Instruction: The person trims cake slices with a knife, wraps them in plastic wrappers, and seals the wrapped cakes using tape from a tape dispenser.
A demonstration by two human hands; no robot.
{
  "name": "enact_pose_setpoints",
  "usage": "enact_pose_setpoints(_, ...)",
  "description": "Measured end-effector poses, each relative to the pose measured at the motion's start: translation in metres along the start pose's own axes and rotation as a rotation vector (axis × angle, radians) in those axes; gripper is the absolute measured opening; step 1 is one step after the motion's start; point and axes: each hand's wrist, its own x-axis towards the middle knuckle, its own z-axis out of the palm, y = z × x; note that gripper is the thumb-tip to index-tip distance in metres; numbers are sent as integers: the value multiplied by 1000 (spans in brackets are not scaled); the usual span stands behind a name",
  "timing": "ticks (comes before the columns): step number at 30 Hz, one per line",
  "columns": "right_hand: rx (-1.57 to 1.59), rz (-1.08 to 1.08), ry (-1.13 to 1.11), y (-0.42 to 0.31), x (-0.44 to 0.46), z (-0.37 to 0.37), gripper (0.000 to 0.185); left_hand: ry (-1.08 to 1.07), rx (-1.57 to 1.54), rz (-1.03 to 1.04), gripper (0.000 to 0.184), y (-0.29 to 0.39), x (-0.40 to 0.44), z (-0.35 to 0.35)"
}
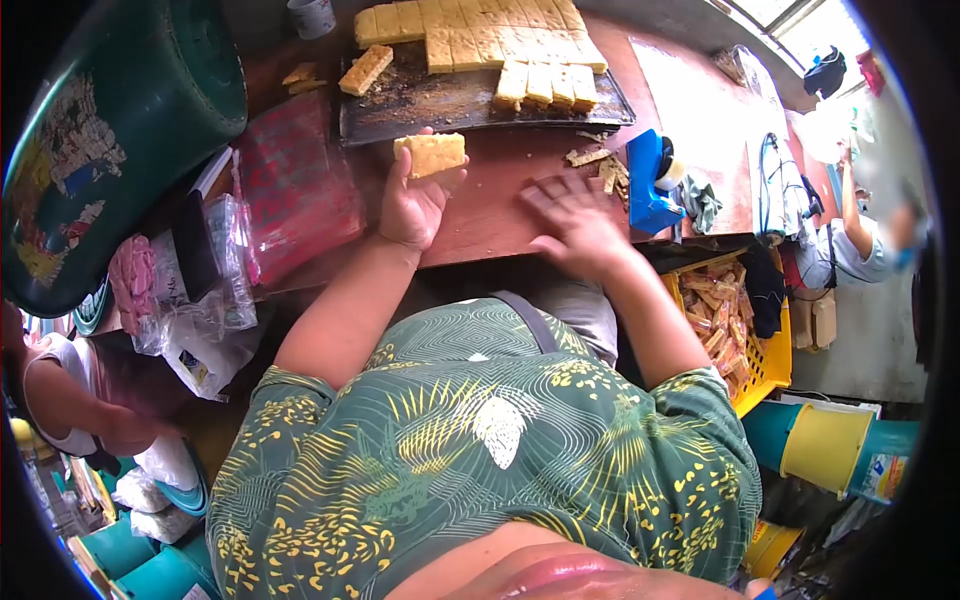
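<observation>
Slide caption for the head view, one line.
Left hand holding a cake slice near a tray of cut cake; right hand, blurred, spread over the table.

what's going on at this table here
The person's left hand holds up a yellow baked bar just in front of a dark tray, where more bars lie in rows. The right hand, blurred, is spread above or on the reddish table near some scraps, holding nothing visible.
</observation>
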Motion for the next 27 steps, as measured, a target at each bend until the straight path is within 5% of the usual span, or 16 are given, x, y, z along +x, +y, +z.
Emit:
enact_pose_setpoints(2, -110, 339, 102, 46, -9, 20, 79, 8, -7, -2, 72, -1, 2, 3)
enact_pose_setpoints(4, -83, 302, 279, 25, -8, 8, 78, 8, -11, 5, 72, -1, 2, 3)
enact_pose_setpoints(8, 250, -325, 96, -65, -1, 13, 74, -24, -11, 12, 70, -6, 6, 4)
enact_pose_setpoints(12, 7, 187, 168, -16, 24, 13, 73, -16, 111, 102, 70, -9, 2, 4)
enact_pose_setpoints(14, -40, 216, 288, -6, 29, 17, 76, -26, 302, 231, 74, -12, -2, 11)
enact_pose_setpoints(18, 146, -411, -30, -80, 25, 14, 77, -75, 776, 534, 96, -23, 3, 15)
enact_pose_setpoints(19, 161, -401, -53, -81, 30, 14, 79, -62, 864, 616, 100, -25, 1, 14)
enact_pose_setpoints(22, 156, -34, 86, -28, 46, 4, 78, 15, 1110, 713, 111, -21, -5, 9)
enact_pose_setpoints(24, -67, 421, 198, 12, 47, 11, 72, 53, 1317, 774, 113, -18, -10, 12)
enact_pose_setpoints(27, -9, 312, 351, 7, 35, 9, 72, 63, 1395, 833, 117, -16, -8, 19)
